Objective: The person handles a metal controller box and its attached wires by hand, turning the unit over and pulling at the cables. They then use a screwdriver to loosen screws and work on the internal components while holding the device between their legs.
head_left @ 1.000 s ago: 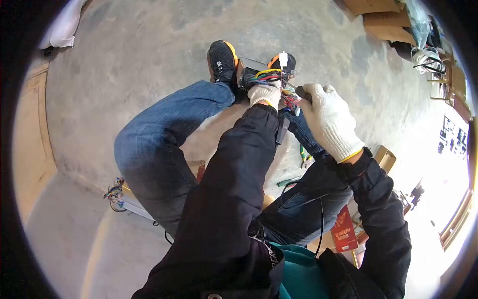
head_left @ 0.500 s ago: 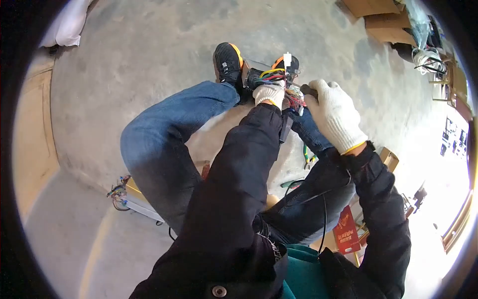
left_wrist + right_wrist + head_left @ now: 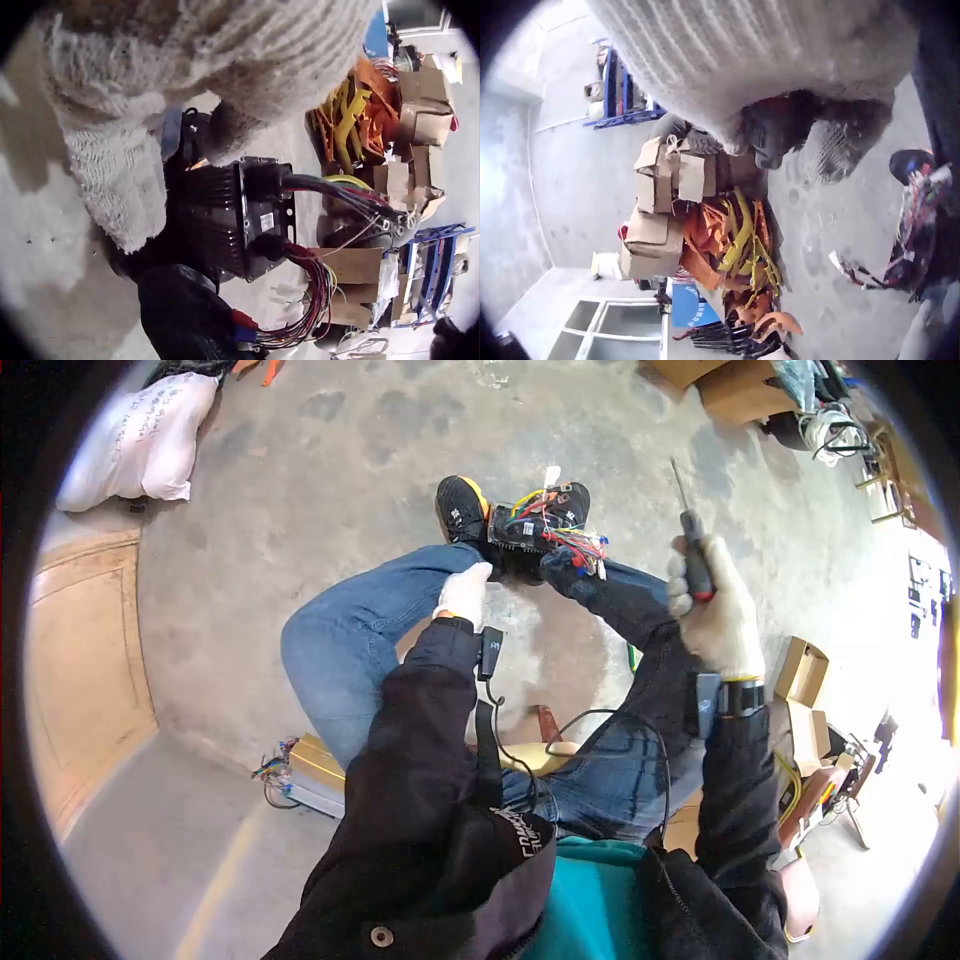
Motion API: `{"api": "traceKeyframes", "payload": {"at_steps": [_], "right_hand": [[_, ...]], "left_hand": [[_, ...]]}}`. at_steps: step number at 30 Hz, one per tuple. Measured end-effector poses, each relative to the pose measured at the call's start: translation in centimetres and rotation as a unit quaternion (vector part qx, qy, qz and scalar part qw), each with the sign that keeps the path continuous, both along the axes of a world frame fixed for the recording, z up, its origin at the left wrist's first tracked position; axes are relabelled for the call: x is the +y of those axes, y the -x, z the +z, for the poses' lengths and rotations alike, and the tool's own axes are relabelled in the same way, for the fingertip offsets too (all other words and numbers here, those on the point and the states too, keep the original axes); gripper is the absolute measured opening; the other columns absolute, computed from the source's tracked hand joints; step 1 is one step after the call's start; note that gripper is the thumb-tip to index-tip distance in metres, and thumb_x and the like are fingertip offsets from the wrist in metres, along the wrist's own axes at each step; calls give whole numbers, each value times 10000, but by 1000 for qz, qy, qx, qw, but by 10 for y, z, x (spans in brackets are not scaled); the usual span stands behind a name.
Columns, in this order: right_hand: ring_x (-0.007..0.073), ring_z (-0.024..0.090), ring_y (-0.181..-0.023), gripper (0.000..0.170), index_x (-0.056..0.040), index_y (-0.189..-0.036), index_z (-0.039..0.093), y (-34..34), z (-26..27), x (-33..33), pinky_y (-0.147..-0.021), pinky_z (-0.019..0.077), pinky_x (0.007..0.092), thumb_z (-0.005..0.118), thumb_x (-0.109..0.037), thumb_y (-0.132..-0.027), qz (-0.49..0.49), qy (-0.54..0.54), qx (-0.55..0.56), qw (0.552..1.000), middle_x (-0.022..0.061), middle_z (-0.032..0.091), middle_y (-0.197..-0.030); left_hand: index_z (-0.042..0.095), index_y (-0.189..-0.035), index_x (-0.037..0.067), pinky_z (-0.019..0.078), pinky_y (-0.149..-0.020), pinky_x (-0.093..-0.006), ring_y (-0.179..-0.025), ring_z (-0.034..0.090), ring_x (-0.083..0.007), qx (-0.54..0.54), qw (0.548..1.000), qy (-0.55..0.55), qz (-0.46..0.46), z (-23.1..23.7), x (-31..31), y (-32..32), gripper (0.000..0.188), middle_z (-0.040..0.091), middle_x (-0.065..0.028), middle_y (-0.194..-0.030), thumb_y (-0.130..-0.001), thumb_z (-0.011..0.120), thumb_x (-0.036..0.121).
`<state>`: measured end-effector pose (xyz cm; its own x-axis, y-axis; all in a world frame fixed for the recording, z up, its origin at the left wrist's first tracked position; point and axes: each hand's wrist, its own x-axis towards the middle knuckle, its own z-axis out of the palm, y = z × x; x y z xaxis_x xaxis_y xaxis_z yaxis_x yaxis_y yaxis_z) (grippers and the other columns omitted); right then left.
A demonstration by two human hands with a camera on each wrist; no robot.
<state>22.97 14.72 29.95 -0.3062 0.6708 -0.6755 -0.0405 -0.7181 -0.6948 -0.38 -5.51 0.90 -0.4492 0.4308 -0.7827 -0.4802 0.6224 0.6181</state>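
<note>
A black finned metal box point(image 3: 515, 532) with bundles of coloured wires point(image 3: 578, 545) rests at the person's shoes point(image 3: 462, 505). The left wrist view shows the box's ribbed side point(image 3: 206, 217) and both cable bundles leaving one end. My left hand point(image 3: 465, 593), in a white knit glove, is by the left shin, apart from the box, with its fingers loosely bent and nothing in them. Out to the right, my gloved right hand point(image 3: 725, 610) grips a screwdriver point(image 3: 695, 555) by its black handle with a red end, blade pointing up and away.
A second wired unit point(image 3: 318, 765) lies on the floor beside the left thigh. Cardboard boxes point(image 3: 800, 675) stand at the right, a white sack point(image 3: 140, 440) at the far left. A black cable point(image 3: 660, 745) runs across the right thigh.
My left hand has let go of the wired box and drawn back toward the left shin. The right hand has moved the screwdriver away from the wires, out to the right.
</note>
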Motion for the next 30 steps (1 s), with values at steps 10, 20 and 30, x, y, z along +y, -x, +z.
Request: {"api": "traceKeyframes", "payload": {"at_steps": [10,20,30], "right_hand": [[151,590,-673,164,-81,-873,613,20,-52,-100,-695,564,361,768,-132,-889,31,-7,-10,999,27,611,-809],[275,708,-902,407,-6,-1068,722,80,-185,-72,-878,528,363,732,-362,-871,184,-200,-316,909,147,746,-930],[372,704,-1046,386,-35,-1060,728,104,-208,-26,-910,538,432,735,-360,-853,255,-274,-400,837,203,746,-1048]], "left_hand": [[664,-1142,-88,537,-822,-402,-938,696,-294,110,990,49,-77,53,17,20,576,738,-201,-1021,-853,733,406],[411,-1550,0,386,-1176,-397,-1417,506,-376,221,942,24,-253,86,69,27,789,534,-276,-1496,-902,704,344],[549,-1461,27,450,-1101,-390,-1299,612,-355,275,925,-44,-260,58,71,40,618,652,-260,-1351,-916,682,286]]}}
